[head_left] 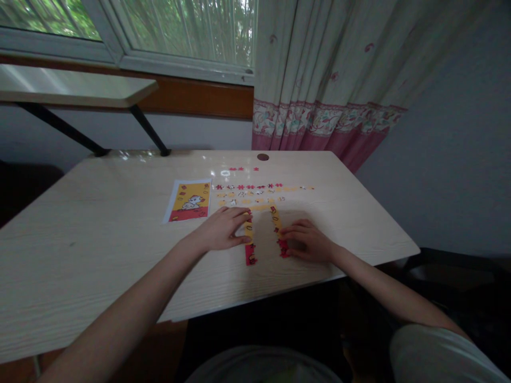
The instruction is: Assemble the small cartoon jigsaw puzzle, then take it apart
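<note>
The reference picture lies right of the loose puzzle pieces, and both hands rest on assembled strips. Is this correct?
Not quite: the head view shows the reference picture left of the loose puzzle pieces. The left hand and right hand do rest on assembled strips.

Place: we take this for a room in a home.
Window: we see a white-framed sliding window [167, 37], greenery outside.
Curtain: cream floral fabric curtain with pink hem [323, 74].
Desk: we face a pale wood-grain laminate desk [99, 239].

A pink-hemmed curtain [319, 80] hangs beside the window [179, 32], behind the table [99, 239].
</note>
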A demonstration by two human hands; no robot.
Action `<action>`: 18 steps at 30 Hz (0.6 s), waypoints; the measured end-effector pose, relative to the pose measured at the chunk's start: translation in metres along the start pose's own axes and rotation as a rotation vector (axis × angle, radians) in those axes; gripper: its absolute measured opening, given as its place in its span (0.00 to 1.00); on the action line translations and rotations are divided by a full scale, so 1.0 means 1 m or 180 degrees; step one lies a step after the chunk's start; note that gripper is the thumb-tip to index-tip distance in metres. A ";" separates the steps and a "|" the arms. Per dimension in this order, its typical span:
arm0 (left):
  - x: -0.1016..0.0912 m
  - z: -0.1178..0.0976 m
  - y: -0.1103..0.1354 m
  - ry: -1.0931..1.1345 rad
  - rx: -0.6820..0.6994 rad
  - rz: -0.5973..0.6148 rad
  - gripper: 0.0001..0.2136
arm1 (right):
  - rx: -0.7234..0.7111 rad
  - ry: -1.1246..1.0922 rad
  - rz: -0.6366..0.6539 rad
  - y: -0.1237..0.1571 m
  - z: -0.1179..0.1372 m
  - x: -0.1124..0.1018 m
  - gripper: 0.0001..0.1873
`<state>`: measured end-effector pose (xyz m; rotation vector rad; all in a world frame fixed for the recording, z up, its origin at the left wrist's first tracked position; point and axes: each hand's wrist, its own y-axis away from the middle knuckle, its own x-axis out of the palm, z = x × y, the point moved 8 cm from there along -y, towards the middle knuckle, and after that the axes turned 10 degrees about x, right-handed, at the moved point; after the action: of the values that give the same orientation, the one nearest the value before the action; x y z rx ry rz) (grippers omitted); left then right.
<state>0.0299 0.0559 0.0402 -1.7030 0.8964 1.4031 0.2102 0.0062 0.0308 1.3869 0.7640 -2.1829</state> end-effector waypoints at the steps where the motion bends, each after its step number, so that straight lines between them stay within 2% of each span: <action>1: 0.000 0.000 0.000 0.0001 -0.0003 0.0007 0.26 | 0.0006 0.0015 -0.0006 0.000 0.000 0.000 0.16; 9: -0.001 -0.001 -0.001 0.0048 0.0007 -0.0006 0.26 | -0.0046 0.0012 -0.0105 0.001 0.003 -0.005 0.15; 18: 0.002 0.004 0.001 -0.0108 -0.0081 -0.0032 0.32 | 0.0066 0.0042 -0.0243 0.001 0.001 -0.008 0.13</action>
<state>0.0273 0.0584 0.0381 -1.6952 0.8535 1.4382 0.2136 0.0055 0.0381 1.4052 0.8139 -2.2477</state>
